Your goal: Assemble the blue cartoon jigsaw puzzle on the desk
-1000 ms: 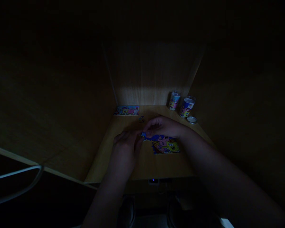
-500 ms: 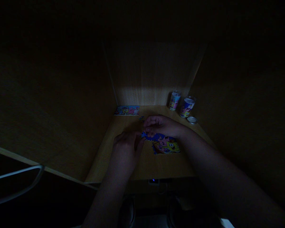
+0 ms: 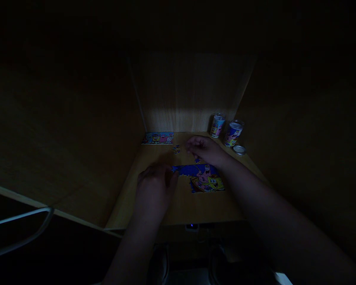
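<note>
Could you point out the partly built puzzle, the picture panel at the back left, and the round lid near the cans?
Partly built puzzle (image 3: 204, 179): head view, on its printed face.
Picture panel (image 3: 158, 138): head view, middle of its printed face.
Round lid (image 3: 239, 149): head view, middle of its top.

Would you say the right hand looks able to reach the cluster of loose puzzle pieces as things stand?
Probably yes: the right hand is close beside the loose puzzle pieces, with nothing visibly between them; the left hand is nearer the viewer, by the joined puzzle.
</note>
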Demonstrator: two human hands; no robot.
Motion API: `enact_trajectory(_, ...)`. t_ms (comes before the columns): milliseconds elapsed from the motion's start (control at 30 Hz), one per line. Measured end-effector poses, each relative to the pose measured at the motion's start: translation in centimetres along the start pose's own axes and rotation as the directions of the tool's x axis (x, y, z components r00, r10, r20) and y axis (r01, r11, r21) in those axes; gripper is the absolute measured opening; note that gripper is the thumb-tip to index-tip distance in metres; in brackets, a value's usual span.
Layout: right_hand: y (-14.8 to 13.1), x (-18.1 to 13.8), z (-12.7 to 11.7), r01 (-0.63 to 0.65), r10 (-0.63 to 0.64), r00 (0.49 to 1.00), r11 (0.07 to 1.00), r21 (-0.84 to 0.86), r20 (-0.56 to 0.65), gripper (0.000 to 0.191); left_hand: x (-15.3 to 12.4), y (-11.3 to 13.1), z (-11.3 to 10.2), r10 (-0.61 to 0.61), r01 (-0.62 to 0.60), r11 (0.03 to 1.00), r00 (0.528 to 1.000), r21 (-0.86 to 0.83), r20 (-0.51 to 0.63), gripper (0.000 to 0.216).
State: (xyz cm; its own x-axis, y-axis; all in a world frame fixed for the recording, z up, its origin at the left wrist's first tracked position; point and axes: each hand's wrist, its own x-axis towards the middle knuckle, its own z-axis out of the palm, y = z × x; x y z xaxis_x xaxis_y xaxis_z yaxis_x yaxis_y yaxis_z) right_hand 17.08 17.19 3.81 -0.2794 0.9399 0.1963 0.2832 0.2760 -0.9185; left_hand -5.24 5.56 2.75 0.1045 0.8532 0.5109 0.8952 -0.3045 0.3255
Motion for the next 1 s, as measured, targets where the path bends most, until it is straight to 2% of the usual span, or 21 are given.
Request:
enact_trajectory(133, 1.0, 0.8, -1.5, -0.019, 0.0, 0.975, 0.997, -0.081, -0.221, 0.019, 0.0, -0.3, 0.0, -0.071, 0.073, 0.996, 0.997, 0.056, -0.025, 0.02)
enact_trajectory(300, 1.9, 1.0, -2.1, -0.067, 0.007, 0.944, 0.983, -0.173, -0.329, 0.015, 0.0, -0.4, 0.1, -0.04, 0.04, 0.999, 0.999, 0.03, -0.018, 0.019)
enact_trajectory(567, 2.4, 1.1, -2.1, -0.117, 0.013, 0.928, 0.959, -0.26, -0.372, 0.014, 0.2, -0.3, 0.2, -0.024, 0.024, 1.0, 0.999, -0.014, 0.029, 0.012)
enact_trajectory(633, 2.2, 1.0, -2.2, -0.119, 0.009, 0.929, 0.953, -0.277, -0.37, 0.014, 0.1, -0.3, 0.3, 0.017, -0.013, 0.998, 0.998, -0.068, 0.056, 0.009)
enact_trajectory(800, 2.0, 0.9, -2.1, -0.103, -0.012, 0.936, 0.946, -0.306, -0.353, 0.01, -0.1, -0.3, 0.6, 0.208, -0.18, 0.959, 0.972, -0.219, 0.113, 0.01)
enact_trajectory(1000, 1.9, 0.9, -1.7, -0.075, -0.035, 0.947, 0.942, -0.327, -0.32, 0.012, 0.1, 0.3, 0.6, 0.239, -0.214, 0.962, 0.96, -0.17, 0.146, 0.009)
